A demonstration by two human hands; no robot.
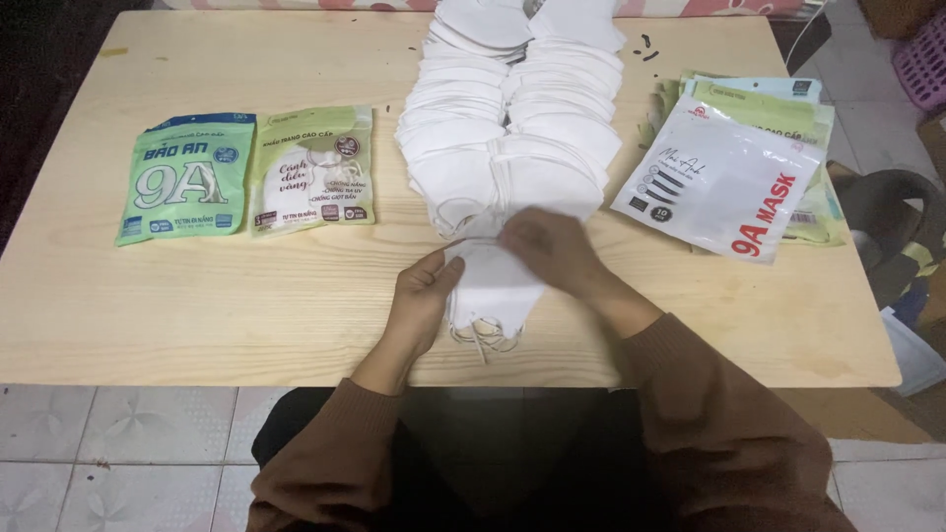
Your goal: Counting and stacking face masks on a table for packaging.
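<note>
A pale wooden table [246, 315] with a light, straight grain filled most of the view, its near edge running across the lower part and its corners rounded. Below it lay a floor of pale tiles [118, 443] with a faint leafy pattern and grey joints. Along the far edge of the table ran a strip of pink and white patterned cloth [690, 6]. To the left of the table the room was dark and nothing could be made out. To the right stood a purple plastic basket [924, 61] near the upper corner, and lower down a dark grey bag [892, 222] rested beside the table. The light was soft and even, without strong shadows.
</note>
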